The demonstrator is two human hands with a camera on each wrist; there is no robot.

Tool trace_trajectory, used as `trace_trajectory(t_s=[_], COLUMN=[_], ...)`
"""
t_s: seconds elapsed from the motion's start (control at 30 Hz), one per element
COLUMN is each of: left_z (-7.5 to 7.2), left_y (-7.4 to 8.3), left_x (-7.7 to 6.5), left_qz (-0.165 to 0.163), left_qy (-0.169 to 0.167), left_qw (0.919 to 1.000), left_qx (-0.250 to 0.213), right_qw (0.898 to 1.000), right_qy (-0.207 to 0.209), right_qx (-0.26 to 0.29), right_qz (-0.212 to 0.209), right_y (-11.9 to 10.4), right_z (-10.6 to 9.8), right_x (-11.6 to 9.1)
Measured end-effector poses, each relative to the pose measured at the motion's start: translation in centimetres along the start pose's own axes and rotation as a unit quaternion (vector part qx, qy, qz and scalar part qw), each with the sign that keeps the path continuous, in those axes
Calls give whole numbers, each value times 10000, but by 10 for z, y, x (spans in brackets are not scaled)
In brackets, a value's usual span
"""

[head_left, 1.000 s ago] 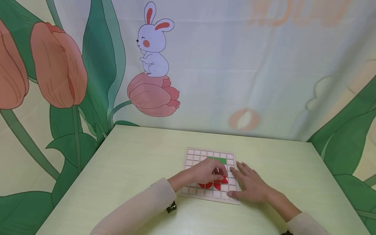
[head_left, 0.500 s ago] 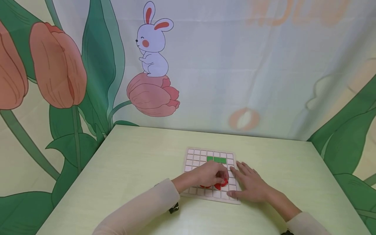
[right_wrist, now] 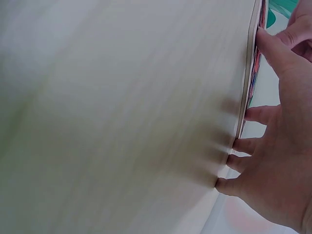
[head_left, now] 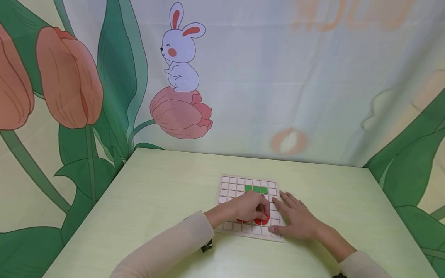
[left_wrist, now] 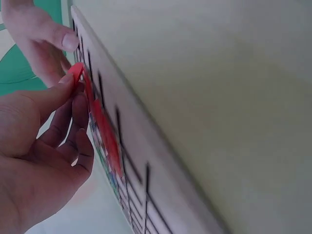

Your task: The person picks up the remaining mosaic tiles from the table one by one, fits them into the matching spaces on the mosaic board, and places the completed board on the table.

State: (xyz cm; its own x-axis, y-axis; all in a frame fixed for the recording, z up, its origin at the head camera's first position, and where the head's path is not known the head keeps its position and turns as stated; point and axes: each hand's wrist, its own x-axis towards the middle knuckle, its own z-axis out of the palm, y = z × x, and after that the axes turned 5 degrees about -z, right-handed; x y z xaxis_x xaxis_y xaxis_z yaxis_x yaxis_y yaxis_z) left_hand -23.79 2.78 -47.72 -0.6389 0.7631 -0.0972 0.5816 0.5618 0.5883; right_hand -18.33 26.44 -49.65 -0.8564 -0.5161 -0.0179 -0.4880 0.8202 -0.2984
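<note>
A square wooden grid board (head_left: 224, 197) lies on the table. My left hand (head_left: 248, 206) is over its middle, thumb and fingers pinching a small red tile (left_wrist: 76, 72), seen tilted up at the board in the left wrist view. More red tiles (left_wrist: 108, 139) sit in the grid beside it, partly covered by the hand in the head view. A row of green tiles (head_left: 256, 189) lies farther up. My right hand (head_left: 297, 217) is spread along the board's right side, with its thumb (right_wrist: 273, 46) at the board's edge and the other fingertips near it.
The pale yellow-green table (head_left: 167, 181) extends around the board on all sides. Behind it hangs a curtain (head_left: 243, 96) printed with tulips and a white rabbit.
My left hand has shifted slightly right, and the red tile at its fingertips has turned, now lining up with a rounded red shape. The right hand has stayed in place.
</note>
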Motion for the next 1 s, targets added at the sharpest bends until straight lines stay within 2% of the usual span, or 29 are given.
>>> trace_trajectory(t_s=[0.1,0.33,0.5,0.77,1.0], left_z=[2,7,9,8,12], left_y=[0,-1,0,7,6], left_x=[0,3,4,-1,-2], left_qz=[-17,21,83,129,99], left_qy=[-81,-26,42,82,78], left_qw=[10000,9998,9985,9969,9964], left_qx=[52,204,533,766,837], right_qw=[10000,9999,10000,10000,10000], right_qy=[20,59,15,-11,-44], right_qx=[-28,-24,-29,51,49], right_qz=[-40,-84,-37,4,13], right_y=[0,0,1,1,1], right_z=[0,1,1,-1,-1], right_x=[0,-1,-1,-1,-1])
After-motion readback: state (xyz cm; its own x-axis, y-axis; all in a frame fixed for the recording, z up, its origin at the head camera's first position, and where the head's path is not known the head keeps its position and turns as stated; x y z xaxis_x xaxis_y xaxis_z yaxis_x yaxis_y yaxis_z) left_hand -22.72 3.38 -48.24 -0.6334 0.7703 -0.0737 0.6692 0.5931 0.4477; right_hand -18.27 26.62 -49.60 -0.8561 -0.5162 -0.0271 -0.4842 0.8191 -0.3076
